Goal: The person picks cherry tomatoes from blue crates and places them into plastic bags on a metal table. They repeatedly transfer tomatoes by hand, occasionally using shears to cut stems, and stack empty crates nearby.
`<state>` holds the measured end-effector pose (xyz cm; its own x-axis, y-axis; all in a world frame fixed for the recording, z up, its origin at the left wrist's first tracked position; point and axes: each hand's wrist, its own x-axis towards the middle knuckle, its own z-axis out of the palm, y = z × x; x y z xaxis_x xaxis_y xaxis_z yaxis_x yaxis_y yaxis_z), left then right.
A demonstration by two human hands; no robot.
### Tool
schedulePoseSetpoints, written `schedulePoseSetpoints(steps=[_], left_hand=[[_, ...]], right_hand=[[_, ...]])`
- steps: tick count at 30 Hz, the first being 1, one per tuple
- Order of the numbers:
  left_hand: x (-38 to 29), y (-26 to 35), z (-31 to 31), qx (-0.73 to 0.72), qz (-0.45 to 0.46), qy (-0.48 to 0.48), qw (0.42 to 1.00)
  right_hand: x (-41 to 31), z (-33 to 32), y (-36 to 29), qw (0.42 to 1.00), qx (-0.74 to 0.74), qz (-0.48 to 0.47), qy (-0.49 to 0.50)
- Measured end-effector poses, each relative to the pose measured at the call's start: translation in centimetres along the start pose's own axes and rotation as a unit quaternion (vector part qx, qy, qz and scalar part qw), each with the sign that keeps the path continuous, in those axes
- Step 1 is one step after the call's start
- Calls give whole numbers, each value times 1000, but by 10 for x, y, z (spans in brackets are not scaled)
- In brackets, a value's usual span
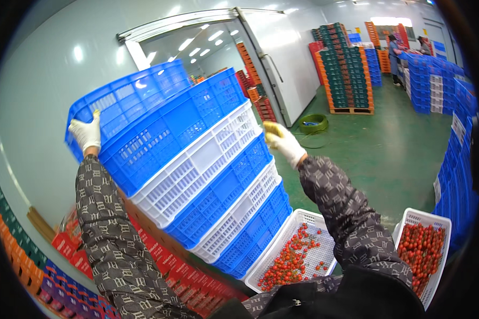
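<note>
My left hand (pixel 86 132), in a white glove, grips the near left end of the topmost blue plastic crate (pixel 123 101). That crate sits tilted and askew over a tall stack. Directly under it is another blue crate (pixel 179 123), then a white slotted crate (pixel 201 159) and more blue and white crates in turn. My right hand (pixel 283 141), in a white glove with yellow-coated fingers, is by the stack's right end with nothing visible in it. At the stack's foot, a white basket (pixel 309 219) contains loose cherry tomatoes (pixel 283 263).
A second white basket (pixel 425 213) at right is full of cherry tomatoes. Red printed cartons (pixel 183 275) line the left below. Beyond are a coiled green hose (pixel 313 123), an open sliding door (pixel 291 79), a crate-loaded pallet (pixel 345 79) and two people at blue crates (pixel 427 79).
</note>
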<state>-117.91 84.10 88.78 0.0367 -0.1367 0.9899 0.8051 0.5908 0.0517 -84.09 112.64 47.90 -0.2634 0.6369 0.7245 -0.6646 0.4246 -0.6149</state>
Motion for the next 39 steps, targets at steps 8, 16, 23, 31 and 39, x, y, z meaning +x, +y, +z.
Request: schedulePoseSetpoints(steps=[8, 16, 23, 31, 39], left_hand=[[6, -19, -40, 39, -14, 56, 998], [15, -32, -84, -199, 9, -14, 980], [12, 1, 30, -236, 31, 9, 971], [28, -32, -13, -270, 21, -45, 962], [18, -8, 12, -290, 33, -88, 953]], right_hand=[[-106, -14, 42, 981, -85, 160, 76], [-168, 7, 92, 958, -104, 256, 83], [-217, -17, 104, 935, -173, 295, 89], [-283, -39, 136, 896, -231, 372, 69], [-356, -9, 176, 865, -193, 453, 98]])
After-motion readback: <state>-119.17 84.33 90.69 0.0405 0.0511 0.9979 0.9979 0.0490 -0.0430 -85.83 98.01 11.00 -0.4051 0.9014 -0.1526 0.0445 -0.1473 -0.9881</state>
